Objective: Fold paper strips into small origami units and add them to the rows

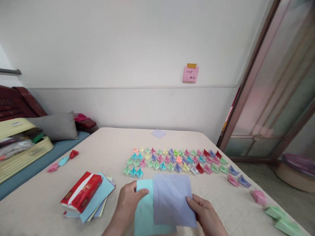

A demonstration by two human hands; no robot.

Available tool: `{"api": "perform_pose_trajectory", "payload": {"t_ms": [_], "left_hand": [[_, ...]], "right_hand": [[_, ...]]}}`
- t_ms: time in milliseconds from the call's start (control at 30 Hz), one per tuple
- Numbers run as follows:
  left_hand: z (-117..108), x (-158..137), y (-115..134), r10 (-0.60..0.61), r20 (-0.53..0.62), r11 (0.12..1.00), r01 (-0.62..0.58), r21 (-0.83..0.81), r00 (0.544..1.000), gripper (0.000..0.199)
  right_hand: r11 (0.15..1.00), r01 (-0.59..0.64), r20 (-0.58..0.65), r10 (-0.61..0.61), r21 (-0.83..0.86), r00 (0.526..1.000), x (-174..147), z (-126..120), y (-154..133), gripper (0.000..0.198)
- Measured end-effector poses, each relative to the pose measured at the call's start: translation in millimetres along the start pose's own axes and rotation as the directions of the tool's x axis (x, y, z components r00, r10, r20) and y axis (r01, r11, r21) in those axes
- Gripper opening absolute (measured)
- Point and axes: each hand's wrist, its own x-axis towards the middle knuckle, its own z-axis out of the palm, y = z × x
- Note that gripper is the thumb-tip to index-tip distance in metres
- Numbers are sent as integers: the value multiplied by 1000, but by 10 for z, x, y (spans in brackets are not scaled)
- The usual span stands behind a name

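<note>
A turquoise paper sheet (144,209) is pinched at its upper left by my left hand (130,200), thumb on top. My right hand (203,209) grips a lavender paper sheet (172,200) by its right edge. The lavender sheet overlaps the right part of the turquoise one. Both are held above the cream-covered table, in front of several rows of small folded paper boats (169,159) in many colours. Left of my left hand lies a stack of coloured paper (98,196) with a red tissue pack (82,190) on top.
Folded pieces line the right edge, among them a pink one (259,197) and green ones (283,219). More folded pieces (63,161) lie at the left. A lavender sheet (158,133) rests at the back, below a pink wall note (190,74). A sofa with a grey cushion (57,126) stands left.
</note>
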Motion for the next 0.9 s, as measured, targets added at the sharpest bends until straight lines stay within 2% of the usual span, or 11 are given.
{"api": "perform_pose_trajectory", "payload": {"t_ms": [133,267,333,433,500,567,633,700,733,800,900], "left_hand": [[-51,107,-179,4,-27,977,2,215,1000,8],[16,107,-203,85,-61,970,-69,233,994,42],[78,58,-137,110,-31,980,-103,169,993,44],[196,-75,-9,107,148,991,-94,-98,983,37],[272,-176,61,69,346,826,141,-545,936,46],[322,-254,115,41,470,514,385,-766,882,55],[331,-297,161,47,556,288,521,-803,830,57],[309,-315,202,97,590,181,568,-803,802,57],[294,-320,220,134,591,150,574,-805,795,57],[276,-329,245,197,580,102,571,-814,791,51],[303,-335,250,210,525,38,530,-847,825,31]], "right_hand": [[983,-23,70,11,184,998,-38,-18,-86,31],[961,-23,111,-8,275,994,-84,6,-126,27],[964,13,104,-42,265,994,-102,18,-127,25],[984,145,54,-151,107,987,-111,21,-95,24],[940,310,-4,-313,-141,950,-111,10,-55,28],[735,522,9,-575,-433,818,-112,-11,-16,22],[345,699,180,-808,-627,561,-123,-33,4,15],[-59,743,394,-875,-666,283,-142,-45,0,29],[-208,716,470,-863,-666,187,-155,-43,-9,32],[-387,637,563,-821,-667,92,-181,-25,-27,32],[-492,579,634,-771,-651,57,-207,14,-34,29]]}}
